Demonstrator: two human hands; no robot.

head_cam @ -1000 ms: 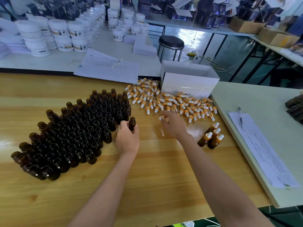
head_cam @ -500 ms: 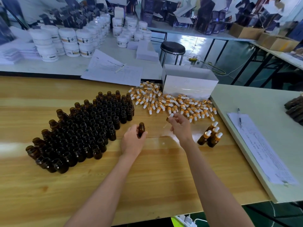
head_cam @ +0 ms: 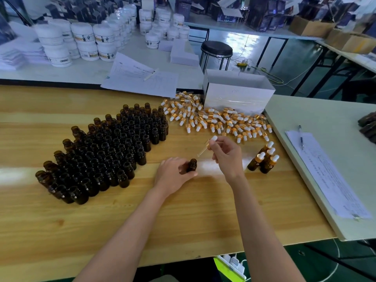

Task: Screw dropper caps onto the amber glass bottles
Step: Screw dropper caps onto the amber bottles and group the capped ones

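Fingers [head_cam: 184, 169] of my left hand [head_cam: 173, 177] curled round one open amber bottle [head_cam: 192, 165], held upright near the middle of the table [head_cam: 183, 220]; whether it rested on the wood I could not tell. Those of my right hand [head_cam: 227, 157] pinched a dropper cap [head_cam: 209, 142] near its gold collar, glass pipette angled down toward the bottle's mouth but not yet in it. The step in hand, by my reckoning, was mating cap to bottle: next the pipette tip had to find the narrow neck, then the collar seat square on the threads and turn without crossing them. Toward the left edge stood the crowd of uncapped bottles [head_cam: 114, 151], nothing visible inside them. Along the far edge lay loose caps [head_cam: 213, 121], heaped before a white box [head_cam: 238, 96] at the far right corner, its top open, its contents hidden from me. Three capped bottles [head_cam: 264, 159] stood together near the right edge, a small share of the job done.
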